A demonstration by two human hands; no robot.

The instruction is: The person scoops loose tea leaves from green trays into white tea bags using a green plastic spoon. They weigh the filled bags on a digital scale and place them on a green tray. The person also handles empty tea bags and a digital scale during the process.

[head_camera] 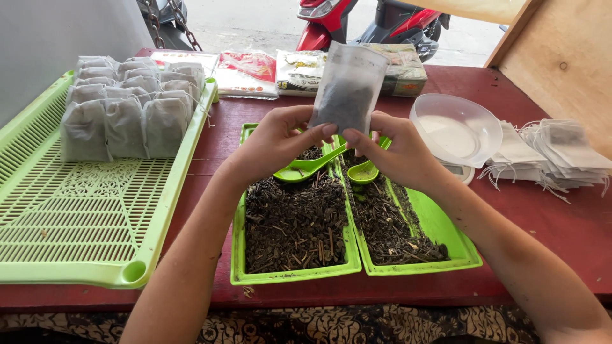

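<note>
Left hand and right hand both pinch the lower edge of an upright filled tea bag — held above two green trays of dried leaves, spoons inside — filled bags stacked left.

Two green spoons (three green trays).

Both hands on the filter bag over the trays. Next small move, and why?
Probably carry the bag left to the big slotted tray and set it beside the filled bags. Left hand and right hand pinch its lower edge; it shows dark fill inside, and both spoons lie idle in the tea trays.
</note>
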